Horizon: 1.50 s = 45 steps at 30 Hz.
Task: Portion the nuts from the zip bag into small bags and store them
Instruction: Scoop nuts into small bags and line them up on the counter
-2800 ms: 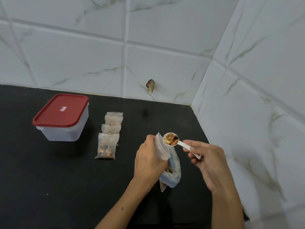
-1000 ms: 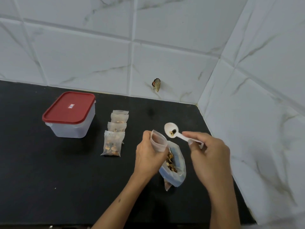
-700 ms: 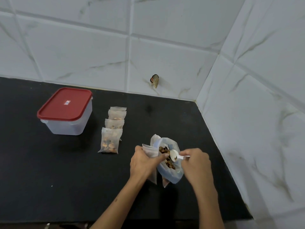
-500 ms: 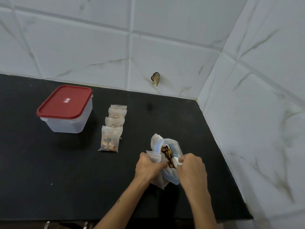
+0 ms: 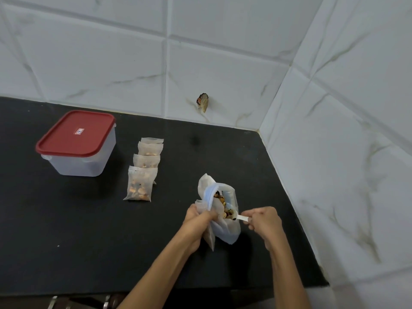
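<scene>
Black counter: one dark worktop that carries everything, meeting the tiled walls at its far right corner.
Container: one clear box with a red lid, shut, toward the counter's far left.
Filled small bags: four, overlapping in a single row just right of the container, each showing nuts through the film.
Zip bag: one, mouth open, standing near the counter's right edge, with nuts visible inside.
Left hand: fingers curled around the zip bag's rim together with one empty small bag, which hangs below the fist.
Right hand: pinches the handle of one white spoon, its bowl down among the nuts.
Risk: a heaped spoon lifted past the floppy rim could shed nuts onto the counter; the small bag's mouth looks pressed flat in the same fist, so a pour may miss it.
</scene>
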### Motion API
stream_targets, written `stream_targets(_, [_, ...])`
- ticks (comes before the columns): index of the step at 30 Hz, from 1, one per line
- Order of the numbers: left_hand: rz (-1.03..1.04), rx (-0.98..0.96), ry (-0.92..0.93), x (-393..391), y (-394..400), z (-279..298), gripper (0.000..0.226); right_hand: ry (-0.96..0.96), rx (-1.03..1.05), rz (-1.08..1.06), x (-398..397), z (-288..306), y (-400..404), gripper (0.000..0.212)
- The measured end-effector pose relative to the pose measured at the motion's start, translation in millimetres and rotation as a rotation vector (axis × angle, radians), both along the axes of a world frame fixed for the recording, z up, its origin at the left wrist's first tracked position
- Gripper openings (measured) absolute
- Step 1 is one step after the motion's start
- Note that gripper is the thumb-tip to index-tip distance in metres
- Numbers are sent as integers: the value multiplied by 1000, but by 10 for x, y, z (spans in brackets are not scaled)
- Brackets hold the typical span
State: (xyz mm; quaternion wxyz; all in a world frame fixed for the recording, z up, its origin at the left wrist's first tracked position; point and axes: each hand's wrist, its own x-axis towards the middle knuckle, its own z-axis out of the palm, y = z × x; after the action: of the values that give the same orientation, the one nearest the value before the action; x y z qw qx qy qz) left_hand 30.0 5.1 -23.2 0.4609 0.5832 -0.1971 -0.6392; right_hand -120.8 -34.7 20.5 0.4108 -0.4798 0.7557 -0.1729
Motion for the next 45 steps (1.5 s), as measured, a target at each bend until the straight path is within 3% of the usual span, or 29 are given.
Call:
stream_targets(8, [53, 33, -198, -32, 15, 37, 48, -171, 48, -93, -30, -106, 74, 25])
stream_targets(14, [37, 84, -203, 67, 3, -45, 65, 120, -172, 177, 60, -20, 181, 29])
stream_targets(19, [51, 72, -78, 102, 16, -84, 44, 236, -181, 284, 158, -23, 184, 22])
stream_targets(23, [107, 102, -1, 100, 30, -75, 20, 56, -115, 121, 139, -60, 157, 19])
stream_targets(29, [173, 144, 83, 116, 25, -97, 24, -352, 48, -221, -5, -121, 112, 27])
stream_targets(33, [94, 76, 28, 89, 43, -65, 13, -437, 19, -302, 19, -205, 143, 29])
stream_targets(43, [-7, 15, -111, 127, 19, -80, 47, -775, 159, -457, -34, -263, 212, 29])
stream_targets(45, [-26, 9, -160, 124, 27, -59, 63, -821, 170, -473, -29, -267, 209, 28])
